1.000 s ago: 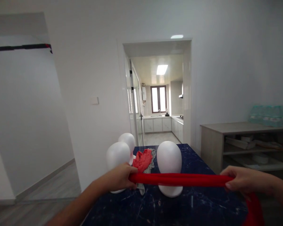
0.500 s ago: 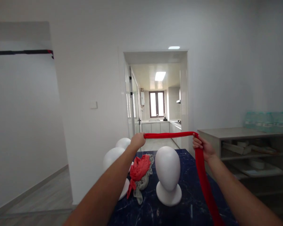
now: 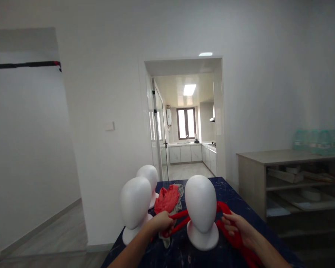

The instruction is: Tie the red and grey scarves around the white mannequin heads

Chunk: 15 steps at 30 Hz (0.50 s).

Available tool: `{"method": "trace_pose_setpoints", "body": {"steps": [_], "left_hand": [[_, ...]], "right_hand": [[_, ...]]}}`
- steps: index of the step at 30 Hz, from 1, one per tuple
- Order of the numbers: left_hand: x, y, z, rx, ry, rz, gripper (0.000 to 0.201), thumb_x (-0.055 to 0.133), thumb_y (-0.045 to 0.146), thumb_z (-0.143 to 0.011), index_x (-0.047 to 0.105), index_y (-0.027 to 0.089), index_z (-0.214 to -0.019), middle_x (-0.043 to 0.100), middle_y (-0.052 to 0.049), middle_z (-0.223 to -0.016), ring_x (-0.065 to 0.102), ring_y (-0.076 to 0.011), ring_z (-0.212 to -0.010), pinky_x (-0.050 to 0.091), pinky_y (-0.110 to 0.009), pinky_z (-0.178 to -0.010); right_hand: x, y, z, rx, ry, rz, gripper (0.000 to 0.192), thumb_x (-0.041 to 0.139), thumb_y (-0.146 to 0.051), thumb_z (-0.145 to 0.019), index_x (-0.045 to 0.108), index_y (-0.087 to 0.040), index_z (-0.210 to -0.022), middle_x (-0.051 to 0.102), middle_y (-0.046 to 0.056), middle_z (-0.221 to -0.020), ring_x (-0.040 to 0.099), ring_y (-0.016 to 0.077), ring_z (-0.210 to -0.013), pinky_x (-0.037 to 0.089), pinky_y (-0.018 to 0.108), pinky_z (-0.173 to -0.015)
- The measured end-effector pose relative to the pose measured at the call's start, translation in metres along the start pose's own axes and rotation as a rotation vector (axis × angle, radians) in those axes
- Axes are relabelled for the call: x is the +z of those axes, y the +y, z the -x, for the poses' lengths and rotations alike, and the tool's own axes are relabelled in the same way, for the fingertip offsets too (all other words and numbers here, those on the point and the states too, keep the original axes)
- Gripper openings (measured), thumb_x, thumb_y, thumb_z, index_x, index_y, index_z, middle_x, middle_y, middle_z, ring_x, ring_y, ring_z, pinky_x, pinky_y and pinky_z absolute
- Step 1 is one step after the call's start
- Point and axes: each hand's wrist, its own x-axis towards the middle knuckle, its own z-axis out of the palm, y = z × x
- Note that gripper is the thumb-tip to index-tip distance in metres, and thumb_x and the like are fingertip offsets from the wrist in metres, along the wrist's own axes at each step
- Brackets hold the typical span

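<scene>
A white mannequin head (image 3: 201, 204) stands upright on the dark blue marbled table (image 3: 184, 257). Behind its neck runs a red scarf (image 3: 181, 214), coming out on both sides. To the left of the head, my left hand (image 3: 162, 222) is closed on one part of the scarf. On the other side my right hand (image 3: 236, 226) pinches the scarf, and a long length hangs from it toward the table's near right. Part of the scarf is hidden behind the head.
Two more white mannequin heads, one nearer (image 3: 135, 204) and one farther (image 3: 147, 176), stand at the left. Between the heads lies a coral cloth (image 3: 166, 198) over a grey cloth (image 3: 180, 190). A shelf unit (image 3: 257, 160) bearing bottles (image 3: 324, 141) stands right.
Both hands have come down with the scarf, from above the mannequin head to neck height. The scarf, stretched in the air before, now passes behind the head.
</scene>
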Motion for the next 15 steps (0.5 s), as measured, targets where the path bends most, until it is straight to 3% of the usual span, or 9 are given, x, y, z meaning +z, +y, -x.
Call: {"method": "trace_pose_setpoints", "body": {"steps": [3, 5, 7, 10, 13, 15], "left_hand": [[0.041, -0.023, 0.015, 0.073, -0.263, 0.298, 0.033, 0.062, 0.040, -0.090, 0.070, 0.016, -0.068, 0.069, -0.004, -0.066, 0.065, -0.0190, -0.059, 0.050, -0.031, -0.062], [0.075, -0.028, 0.020, 0.177, -0.337, 0.513, 0.028, 0.064, 0.042, -0.086, 0.073, 0.016, -0.081, 0.072, -0.004, -0.073, 0.065, -0.0173, -0.064, 0.048, -0.029, -0.066], [0.109, -0.025, 0.020, 0.232, -0.348, 0.651, 0.027, 0.069, 0.033, -0.076, 0.075, 0.014, -0.094, 0.075, -0.006, -0.082, 0.067, -0.0172, -0.069, 0.048, -0.028, -0.069], [0.152, -0.012, 0.010, 0.195, -0.352, 0.862, 0.047, 0.064, 0.020, -0.060, 0.074, 0.012, -0.105, 0.078, -0.009, -0.091, 0.070, -0.0187, -0.072, 0.049, -0.028, -0.069], [0.177, 0.002, -0.004, 0.160, -0.313, 1.043, 0.059, 0.060, 0.016, -0.053, 0.073, 0.014, -0.111, 0.078, -0.010, -0.096, 0.071, -0.0201, -0.074, 0.048, -0.027, -0.063], [0.184, 0.006, -0.008, 0.184, -0.229, 1.086, 0.054, 0.063, 0.017, -0.057, 0.072, 0.015, -0.110, 0.078, -0.010, -0.101, 0.072, -0.0201, -0.074, 0.047, -0.026, -0.060]], "right_hand": [[0.002, 0.023, 0.012, -0.028, 0.005, 0.090, 0.025, 0.071, -0.036, -0.091, 0.052, -0.021, -0.084, 0.049, -0.009, -0.065, 0.023, 0.0019, -0.039, 0.040, 0.016, -0.040], [0.007, 0.027, 0.016, -0.040, -0.007, 0.143, 0.024, 0.073, -0.037, -0.089, 0.054, -0.022, -0.089, 0.050, -0.009, -0.068, 0.022, 0.0016, -0.040, 0.045, 0.017, -0.041], [0.013, 0.027, 0.018, -0.035, -0.037, 0.178, 0.025, 0.074, -0.038, -0.089, 0.056, -0.023, -0.096, 0.052, -0.009, -0.070, 0.022, 0.0015, -0.041, 0.048, 0.018, -0.042], [0.020, 0.027, 0.020, -0.012, -0.058, 0.239, 0.031, 0.074, -0.042, -0.087, 0.059, -0.024, -0.108, 0.053, -0.009, -0.070, 0.021, 0.0016, -0.041, 0.051, 0.020, -0.043], [0.025, 0.030, 0.023, -0.014, -0.037, 0.309, 0.048, 0.075, -0.044, -0.085, 0.058, -0.028, -0.127, 0.052, -0.010, -0.065, 0.025, 0.0028, -0.040, 0.052, 0.021, -0.043], [0.029, 0.031, 0.024, -0.026, -0.027, 0.353, 0.063, 0.074, -0.045, -0.085, 0.051, -0.030, -0.142, 0.051, -0.011, -0.062, 0.030, 0.0048, -0.040, 0.054, 0.023, -0.044]]}}
